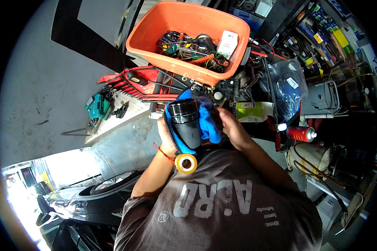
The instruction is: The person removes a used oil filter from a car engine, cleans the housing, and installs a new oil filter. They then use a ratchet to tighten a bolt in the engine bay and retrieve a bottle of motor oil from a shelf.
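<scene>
My left hand [166, 137] is wrapped round a black filter housing cap [186, 125] with a threaded upper end, held upright with its open mouth up. A blue cloth [209, 123] lies around and behind the cap. At its right edge, my right hand [233, 129] has its fingers bent against the cloth; their tips are partly hidden. A cartridge filter [186, 163] with a yellow-orange end and a dark central hole sits just below my left wrist, in front of my shirt. What supports it is hidden.
Beyond my hands stands an orange tub [188, 42] of tools and cables. A red tool roll [134, 79], a green-and-white box [251, 111] and a plastic bag [287, 88] lie on the bench. A red spray can [300, 134] is at right, a black vehicle [88, 205] lower left.
</scene>
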`<act>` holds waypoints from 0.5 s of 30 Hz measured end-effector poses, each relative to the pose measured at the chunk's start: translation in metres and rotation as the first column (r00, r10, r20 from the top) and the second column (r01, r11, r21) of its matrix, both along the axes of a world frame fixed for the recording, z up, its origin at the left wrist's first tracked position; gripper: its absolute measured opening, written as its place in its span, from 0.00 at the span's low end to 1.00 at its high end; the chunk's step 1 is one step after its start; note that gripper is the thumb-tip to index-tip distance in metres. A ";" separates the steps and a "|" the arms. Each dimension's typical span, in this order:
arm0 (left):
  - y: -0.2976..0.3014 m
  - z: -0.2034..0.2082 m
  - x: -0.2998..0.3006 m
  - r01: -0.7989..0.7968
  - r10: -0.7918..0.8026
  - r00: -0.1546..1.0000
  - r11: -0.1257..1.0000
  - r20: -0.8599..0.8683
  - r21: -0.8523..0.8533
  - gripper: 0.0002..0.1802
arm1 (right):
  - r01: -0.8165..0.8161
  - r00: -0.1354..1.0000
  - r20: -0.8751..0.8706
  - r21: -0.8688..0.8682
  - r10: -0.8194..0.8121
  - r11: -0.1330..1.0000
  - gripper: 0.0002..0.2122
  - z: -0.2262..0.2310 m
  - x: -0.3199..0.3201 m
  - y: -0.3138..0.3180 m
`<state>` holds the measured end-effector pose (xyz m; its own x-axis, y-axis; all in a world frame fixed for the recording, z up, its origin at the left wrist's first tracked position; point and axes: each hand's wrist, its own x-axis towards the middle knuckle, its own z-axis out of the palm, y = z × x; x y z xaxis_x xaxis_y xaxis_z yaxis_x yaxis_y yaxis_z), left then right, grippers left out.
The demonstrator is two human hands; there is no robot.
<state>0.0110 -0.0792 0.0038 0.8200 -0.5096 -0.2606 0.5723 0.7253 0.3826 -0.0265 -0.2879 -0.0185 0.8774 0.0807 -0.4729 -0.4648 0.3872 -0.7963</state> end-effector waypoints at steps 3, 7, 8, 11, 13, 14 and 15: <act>0.002 -0.002 0.002 0.037 -0.055 0.997 0.964 -0.061 -0.264 0.51 | -0.029 0.976 -0.211 0.089 0.047 0.996 0.19 -0.022 -0.003 -0.012; 0.007 -0.012 0.000 -0.041 0.038 0.999 0.994 -0.035 -0.100 0.47 | -0.052 0.939 0.223 -0.661 0.263 0.749 0.08 -0.030 -0.033 -0.010; 0.005 -0.014 -0.002 -0.068 0.068 0.998 0.997 -0.006 -0.018 0.46 | -0.041 0.923 0.286 -0.591 0.257 0.805 0.10 -0.013 -0.032 -0.008; -0.005 -0.022 -0.002 -0.325 0.261 0.935 0.902 0.238 0.286 0.31 | -0.265 0.867 0.307 -0.385 0.393 0.884 0.19 0.035 -0.018 0.006; -0.009 -0.015 -0.002 -0.382 0.272 0.899 0.871 0.344 0.309 0.29 | -0.309 0.861 0.295 -0.345 0.415 0.886 0.32 0.038 -0.012 0.024; -0.012 -0.007 -0.002 -0.387 0.279 0.896 0.872 0.345 0.301 0.29 | -0.279 0.850 0.347 -0.342 0.397 0.897 0.32 0.030 -0.007 0.030; -0.014 -0.002 -0.002 -0.392 0.286 0.894 0.872 0.346 0.293 0.30 | -0.251 0.835 0.398 -0.338 0.379 0.907 0.31 0.021 -0.004 0.032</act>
<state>0.0086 -0.0936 0.0015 0.9895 -0.1065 -0.0979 0.1437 0.6441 0.7513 -0.0310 -0.2557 0.0024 0.9440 0.3197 -0.0817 -0.0962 0.0300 -0.9949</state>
